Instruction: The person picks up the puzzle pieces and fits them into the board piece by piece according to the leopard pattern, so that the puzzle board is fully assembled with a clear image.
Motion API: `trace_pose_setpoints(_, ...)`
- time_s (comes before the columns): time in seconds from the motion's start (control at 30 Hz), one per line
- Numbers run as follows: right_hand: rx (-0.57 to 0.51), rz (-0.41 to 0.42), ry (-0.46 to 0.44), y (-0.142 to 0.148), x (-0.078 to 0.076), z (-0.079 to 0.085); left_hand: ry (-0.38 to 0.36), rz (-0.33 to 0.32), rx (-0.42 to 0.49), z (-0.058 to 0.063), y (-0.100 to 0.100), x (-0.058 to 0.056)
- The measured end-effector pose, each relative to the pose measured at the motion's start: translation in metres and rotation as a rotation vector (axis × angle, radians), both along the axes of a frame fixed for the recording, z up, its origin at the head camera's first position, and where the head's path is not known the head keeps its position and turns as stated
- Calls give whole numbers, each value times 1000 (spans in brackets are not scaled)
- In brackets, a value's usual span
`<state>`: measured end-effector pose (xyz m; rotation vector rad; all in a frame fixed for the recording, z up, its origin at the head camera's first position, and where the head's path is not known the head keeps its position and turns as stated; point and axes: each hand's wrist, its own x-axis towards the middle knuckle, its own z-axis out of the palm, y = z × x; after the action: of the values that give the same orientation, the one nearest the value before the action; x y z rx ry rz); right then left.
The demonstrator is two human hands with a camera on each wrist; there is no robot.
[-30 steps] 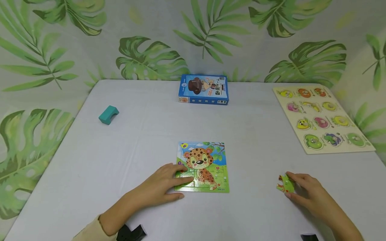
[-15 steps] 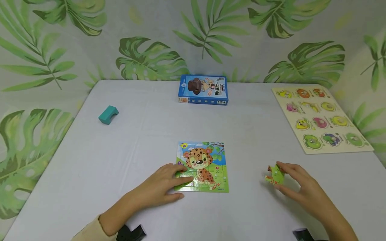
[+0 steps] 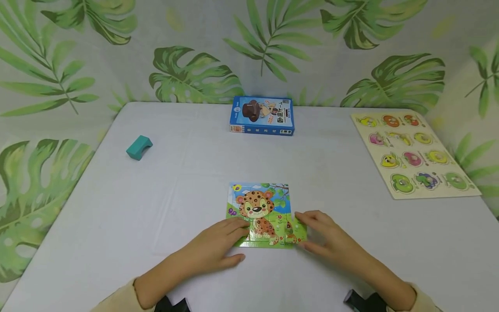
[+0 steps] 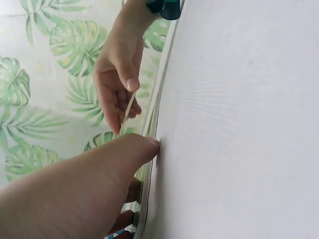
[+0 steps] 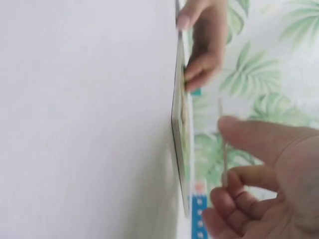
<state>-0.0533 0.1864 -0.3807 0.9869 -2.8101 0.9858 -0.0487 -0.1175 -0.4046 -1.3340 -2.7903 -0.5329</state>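
A square jigsaw puzzle (image 3: 259,206) with a leopard cub on it lies in the front middle of the table. My left hand (image 3: 218,242) rests on its lower left part, the fingers extended over the picture and the thumb beside the near edge. My right hand (image 3: 331,237) pinches a green puzzle piece (image 3: 299,230) between thumb and fingers; from above, the piece overlaps the puzzle's right edge. In the right wrist view the thin piece (image 5: 225,162) is raised above the puzzle (image 5: 176,127), seen edge-on. The left wrist view shows my left thumb (image 4: 144,147) at the tabletop.
A blue box (image 3: 262,116) lies at the back middle of the white table (image 3: 187,164). To the back left is a teal arch block (image 3: 139,147). A board with fruit pictures (image 3: 415,156) lies on the right. Leaf-patterned cloth hangs behind the table.
My right hand has carried the puzzle piece leftward, from the right of the table to over the puzzle's right edge. The left hand stays on the puzzle, shifted slightly.
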Motion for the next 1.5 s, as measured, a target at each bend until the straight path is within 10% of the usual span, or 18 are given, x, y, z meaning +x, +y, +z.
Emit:
trace_pose_setpoints(0.43, 127, 56, -81, -32, -12, -9, 200, -27, -198, 7, 20, -4)
trace_pose_setpoints(0.8, 174, 96, -149, -40, -17, 1, 122, -63, -136, 6, 24, -4)
trace_pose_setpoints(1.13, 272, 113, 1, -39, -14, 4, 154, -64, -197, 10, 30, 0)
trace_pose_setpoints(1.5, 209, 148, -133, -27, -18, -1, 152, -65, -192, 11, 30, 1)
